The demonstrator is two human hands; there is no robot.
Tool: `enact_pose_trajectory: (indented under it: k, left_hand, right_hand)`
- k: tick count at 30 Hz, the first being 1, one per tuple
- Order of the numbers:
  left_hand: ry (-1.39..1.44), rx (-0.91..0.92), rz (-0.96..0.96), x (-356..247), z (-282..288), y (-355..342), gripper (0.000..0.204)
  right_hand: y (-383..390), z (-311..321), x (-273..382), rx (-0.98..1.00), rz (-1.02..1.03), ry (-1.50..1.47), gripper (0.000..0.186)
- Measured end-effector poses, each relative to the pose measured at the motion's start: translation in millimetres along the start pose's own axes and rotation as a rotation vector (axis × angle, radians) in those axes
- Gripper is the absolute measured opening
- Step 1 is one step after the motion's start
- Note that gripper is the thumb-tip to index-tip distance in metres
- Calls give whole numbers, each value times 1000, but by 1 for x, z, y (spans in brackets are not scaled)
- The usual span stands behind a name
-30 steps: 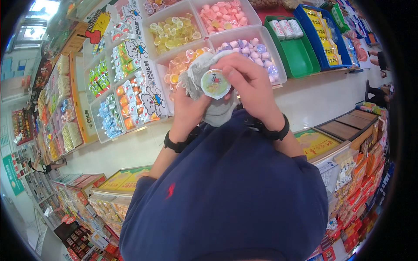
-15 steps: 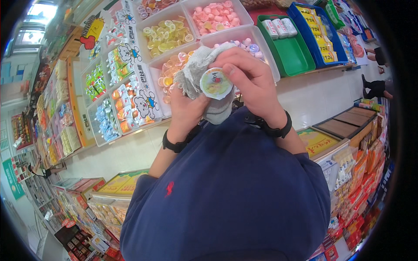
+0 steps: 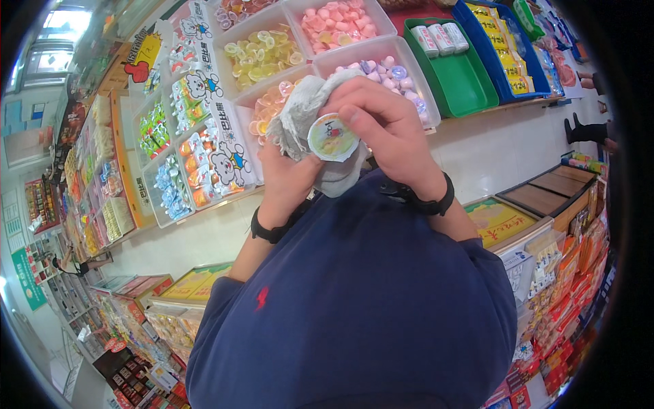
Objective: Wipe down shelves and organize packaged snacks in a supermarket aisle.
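Both my hands meet over the front edge of a candy display around a small jelly cup (image 3: 334,138) with a round printed film lid facing up. A crumpled grey cloth (image 3: 298,112) is bunched behind and around the cup. My left hand (image 3: 286,174) is closed on cloth and cup from the lower left, its thumb by the lid's lower edge and its fingers hidden. My right hand (image 3: 392,129) is closed from the upper right, with the thumb at the lid's rim and the curled fingers against the cloth.
Ahead, clear bins hold yellow jelly cups (image 3: 262,58), pink jelly cups (image 3: 337,27) and purple-white ones (image 3: 392,78). Wrapped sweets (image 3: 204,163) fill bins at left. Further right are a green tray (image 3: 463,82) with white packs and a blue tray (image 3: 541,82). A person's legs (image 3: 586,129) show far right.
The lid has shifted slightly left and tilted in my hands. More of the purple-white jelly cups shows beside my right hand. The grip of both hands stays much the same.
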State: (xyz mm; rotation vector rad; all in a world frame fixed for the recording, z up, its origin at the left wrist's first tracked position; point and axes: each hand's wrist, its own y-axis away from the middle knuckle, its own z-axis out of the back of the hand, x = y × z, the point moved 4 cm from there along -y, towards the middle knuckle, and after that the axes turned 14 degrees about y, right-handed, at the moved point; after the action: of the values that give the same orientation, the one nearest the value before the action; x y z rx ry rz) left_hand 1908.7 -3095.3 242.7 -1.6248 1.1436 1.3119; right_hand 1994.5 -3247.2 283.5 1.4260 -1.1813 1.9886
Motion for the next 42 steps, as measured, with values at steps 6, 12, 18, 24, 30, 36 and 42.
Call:
enact_pose_trajectory:
  k: [6,12,18,24,30,36,42]
  left_hand:
    - [-17,5,25,2,-9,-2,55]
    - [0,-12,27,3,-12,0,57]
    - [65,-106,12,-4,5,-3,54]
    - [-101,-205,1,-18,24,2,50]
    - [-83,-271,12,-19,69,27,48]
    - [-94,-532,139,-15,126,85,43]
    - [141,-752,170,-8,153,142,44]
  right_hand:
    - [0,6,-10,39,0,32,17]
    - [-3,3,-25,88,-65,64,19]
    - [-2,-16,-59,133,-533,-483,21]
    - [-11,-31,-51,265,-526,-526,25]
    - [-23,-50,-48,383,-393,-378,30]
    - [-120,-66,-134,239,-279,138,31]
    - [-211,-167,-313,348,-290,288,28]
